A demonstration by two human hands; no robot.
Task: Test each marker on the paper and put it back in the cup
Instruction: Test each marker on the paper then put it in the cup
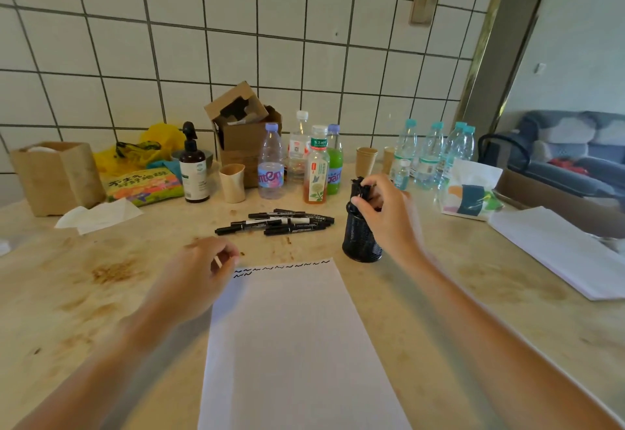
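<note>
While the left hand [203, 269] hovers at the top left corner of the paper [297, 345], its fingers are loosely curled; a small pale sliver shows at them, and whether it is held cannot be told. Squiggle test marks run along the paper's top edge. Beyond the paper, untested markers [275, 221] lie in a loose heap on the table [84, 294]. These are light, stiff, smooth-barrelled items; take hold mid-barrel with thumb and two fingers, as the caps may pull off. To the right stands the cup [361, 241], a black mesh holder, upright and just beside the paper. The right hand [382, 208] is over its mouth, fingers clamped on the marker tops there. The cup looks light and likely to tip; lower markers straight down.
</note>
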